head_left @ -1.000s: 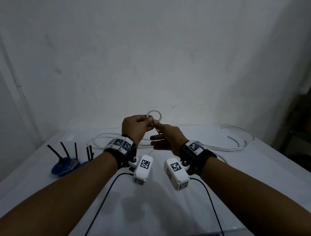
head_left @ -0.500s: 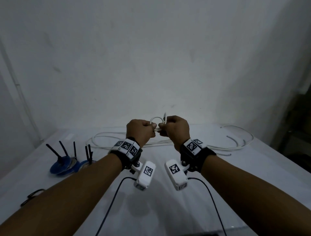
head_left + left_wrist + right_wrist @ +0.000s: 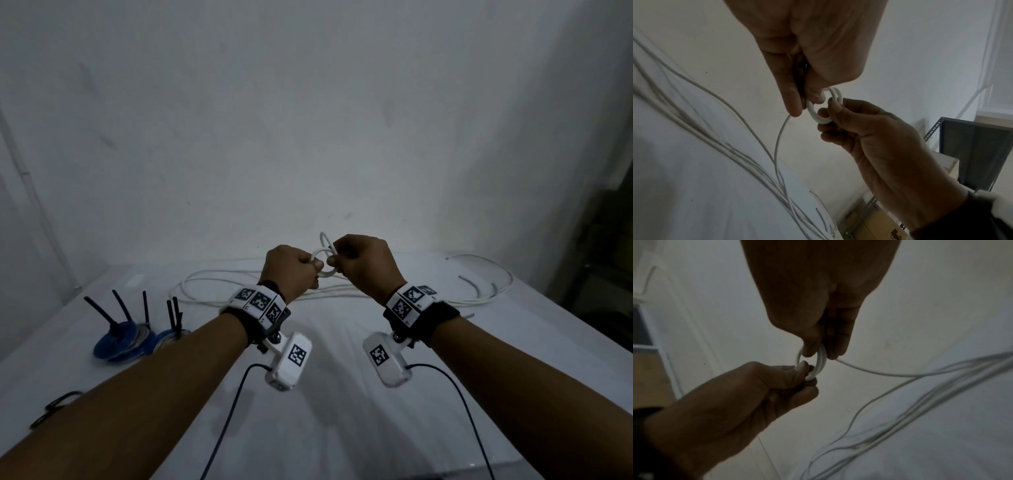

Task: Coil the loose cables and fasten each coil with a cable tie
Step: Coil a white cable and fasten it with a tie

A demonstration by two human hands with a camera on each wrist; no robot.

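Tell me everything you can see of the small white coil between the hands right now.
The small white coil is a tight ring of a few turns of thin, smooth, round white cable, plastic-coated by the look of it. It is held up above the white table, with no tie on it. The left hand pinches one side and the right hand pinches the opposite side. One strand leaves the ring and hangs down to the loose white cable spread on the table.

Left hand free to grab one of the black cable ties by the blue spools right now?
Probably not yet. The left hand pinches the small white coil, shared with the right hand. The black cable ties stand unobstructed to its left, so only the grip blocks it.
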